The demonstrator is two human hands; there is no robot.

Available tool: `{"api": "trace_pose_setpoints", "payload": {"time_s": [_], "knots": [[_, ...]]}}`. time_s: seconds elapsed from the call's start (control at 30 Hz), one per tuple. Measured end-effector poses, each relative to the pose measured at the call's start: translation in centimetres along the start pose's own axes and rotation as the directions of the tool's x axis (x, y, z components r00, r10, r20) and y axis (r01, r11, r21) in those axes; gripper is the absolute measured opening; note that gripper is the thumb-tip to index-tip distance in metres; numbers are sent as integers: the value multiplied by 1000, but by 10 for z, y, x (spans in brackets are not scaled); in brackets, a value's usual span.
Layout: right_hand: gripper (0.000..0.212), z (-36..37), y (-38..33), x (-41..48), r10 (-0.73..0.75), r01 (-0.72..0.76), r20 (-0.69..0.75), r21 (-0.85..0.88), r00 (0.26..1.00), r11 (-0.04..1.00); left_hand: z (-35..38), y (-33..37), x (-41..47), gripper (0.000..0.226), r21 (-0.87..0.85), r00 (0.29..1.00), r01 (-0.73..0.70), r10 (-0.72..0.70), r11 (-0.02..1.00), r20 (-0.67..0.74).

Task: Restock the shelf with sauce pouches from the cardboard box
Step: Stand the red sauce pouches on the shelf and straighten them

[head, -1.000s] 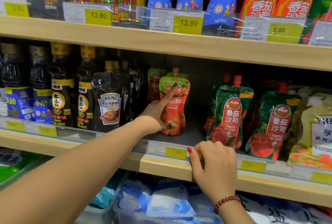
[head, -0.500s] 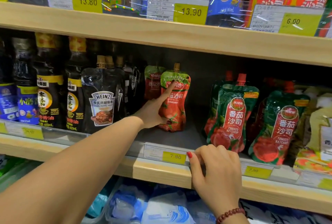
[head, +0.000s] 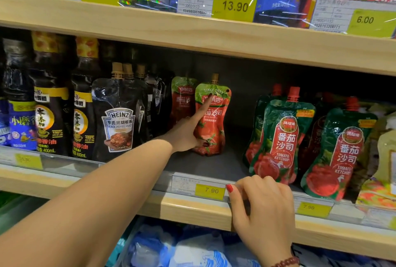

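Left grip (head: 186,132), index finger (head: 204,107) straight, is pressing the red tomato sauce pouch (head: 216,131); my right grip (head: 263,209) is clutching the shelf (head: 188,209) at its front edge.

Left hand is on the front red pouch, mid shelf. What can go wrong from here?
1. The red pouch stands upright with only the left hand steadying it, index finger near its top. If released, it may slump into the bare gap beside it.
2. Pushing it back could tip the rear pouch.
3. The right hand grips the price rail, so a tug might shift the tag.
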State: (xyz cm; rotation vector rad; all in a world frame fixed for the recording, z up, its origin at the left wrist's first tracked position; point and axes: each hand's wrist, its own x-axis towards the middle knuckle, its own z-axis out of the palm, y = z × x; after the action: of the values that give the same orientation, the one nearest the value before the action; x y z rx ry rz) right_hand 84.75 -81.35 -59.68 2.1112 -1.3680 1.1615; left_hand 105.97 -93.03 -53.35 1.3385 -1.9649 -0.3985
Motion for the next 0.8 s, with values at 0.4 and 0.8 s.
{"api": "trace_pose_setpoints", "payload": {"time_s": [0.4,0.8], "knots": [[26,3,1,-1,-19,19,-49,3,999,1000,8,-5,8,121,-21,1000,-22,21,1000,-20],[25,0,2,-1,-26,26,-4,28,1000,999,-13,15,-18,102,1,1000,8,-8,1000,18]]}}
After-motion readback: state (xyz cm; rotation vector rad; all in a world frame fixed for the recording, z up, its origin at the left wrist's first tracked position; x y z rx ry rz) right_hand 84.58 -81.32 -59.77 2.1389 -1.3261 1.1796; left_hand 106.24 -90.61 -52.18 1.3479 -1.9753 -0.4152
